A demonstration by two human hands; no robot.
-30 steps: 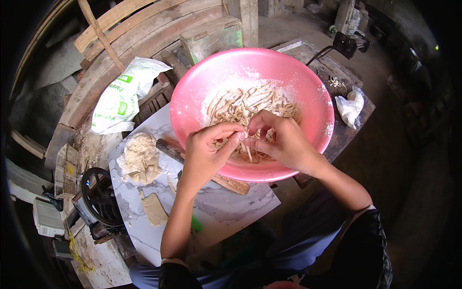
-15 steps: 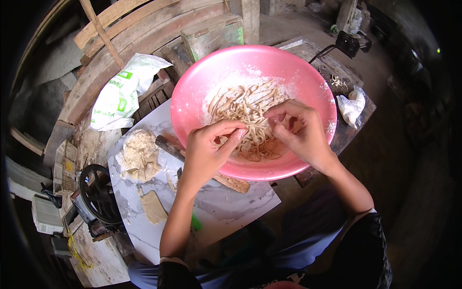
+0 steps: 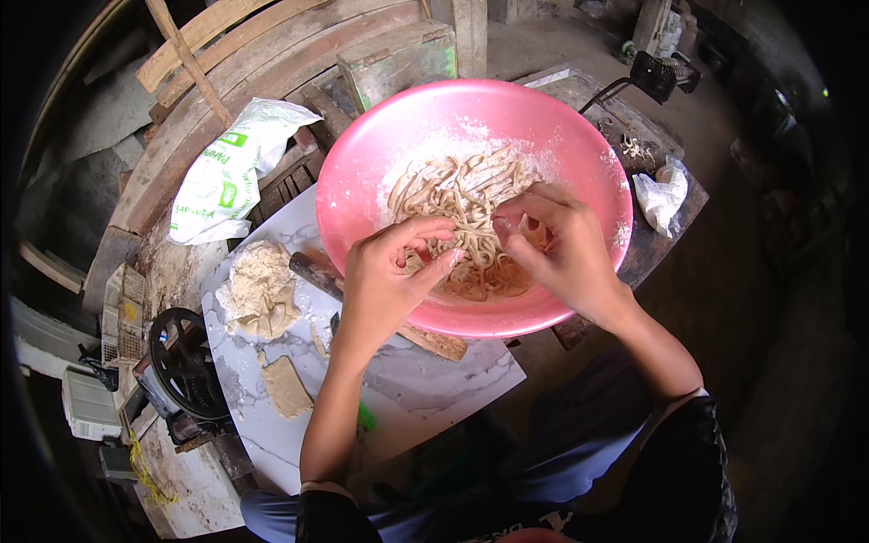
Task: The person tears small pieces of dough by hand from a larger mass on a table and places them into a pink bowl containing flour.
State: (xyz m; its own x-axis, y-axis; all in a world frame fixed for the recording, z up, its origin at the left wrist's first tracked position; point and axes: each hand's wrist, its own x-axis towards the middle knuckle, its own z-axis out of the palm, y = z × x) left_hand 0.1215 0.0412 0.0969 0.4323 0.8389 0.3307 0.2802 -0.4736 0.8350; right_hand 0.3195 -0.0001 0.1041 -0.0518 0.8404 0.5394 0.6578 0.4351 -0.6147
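Note:
A wide pink basin point(image 3: 389, 118) holds a tangled heap of floury noodles point(image 3: 462, 195). Over the near left part of that heap, my left hand point(image 3: 389, 276) has its thumb and fingers apart, and nothing shows between them. My right hand point(image 3: 566, 258) is above the noodles' right side, its fingers curled and the thumb drawn close to the index finger. Whatever lies between those tips is too small to make out. Loose white flour coats the basin's far inner wall and surrounds the noodles.
Left of the basin, a marbled board point(image 3: 425, 380) carries a floury dough lump point(image 3: 262, 290) and a flat dough piece point(image 3: 287, 387). A black handwheel point(image 3: 187, 362) stands beside it. Farther back are a white-and-green bag point(image 3: 231, 176) and, at right, a small plastic bag point(image 3: 661, 197).
My left thumb and fingers have spread from a near pinch. The right hand has shifted slightly left and down, still curled. The basin appears a little farther left in view.

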